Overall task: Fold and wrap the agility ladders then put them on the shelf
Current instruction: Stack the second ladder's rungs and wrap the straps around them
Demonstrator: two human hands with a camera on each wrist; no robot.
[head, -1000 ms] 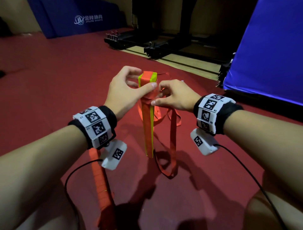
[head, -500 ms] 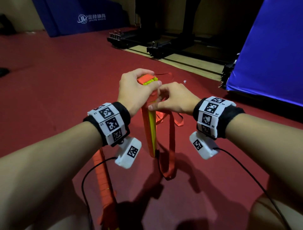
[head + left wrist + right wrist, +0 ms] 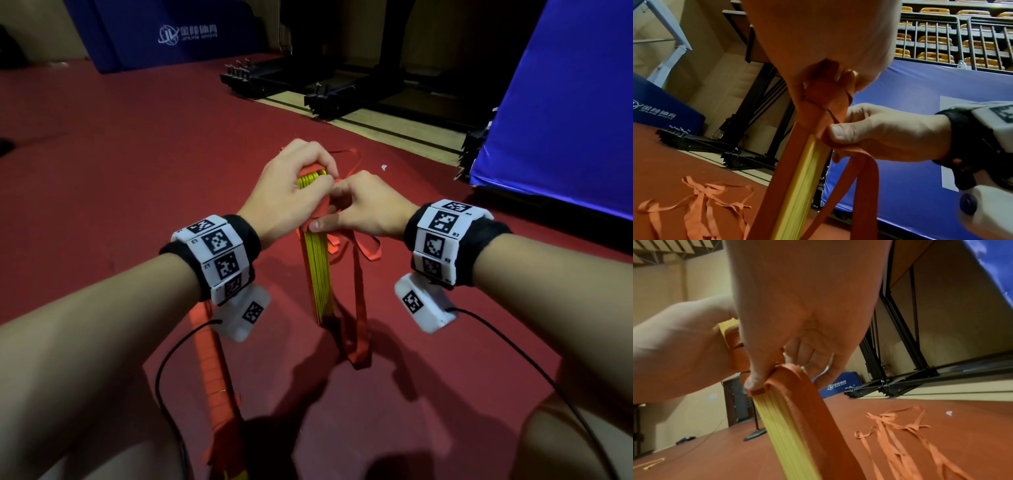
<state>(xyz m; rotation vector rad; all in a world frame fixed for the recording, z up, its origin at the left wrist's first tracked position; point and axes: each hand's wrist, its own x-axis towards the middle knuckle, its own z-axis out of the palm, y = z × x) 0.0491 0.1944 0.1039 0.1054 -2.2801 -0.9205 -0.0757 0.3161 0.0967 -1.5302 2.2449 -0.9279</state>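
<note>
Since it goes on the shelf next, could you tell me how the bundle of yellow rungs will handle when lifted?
The yellow rungs look stiff, standing upright as one stack. The orange strap hangs limp, so it would likely dangle and snag.

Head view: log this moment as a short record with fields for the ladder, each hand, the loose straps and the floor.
ladder bundle: yellow rungs stacked, held upright, lower end toward the floor
left hand: grips the top of the bundle
right hand: pinches the orange strap against the bundle's side
strap loops: hang below the hands
second ladder: lies on the floor under the left forearm
loose webbing: lies tangled on the floor beyond
floor: red
shelf: not in view
</note>
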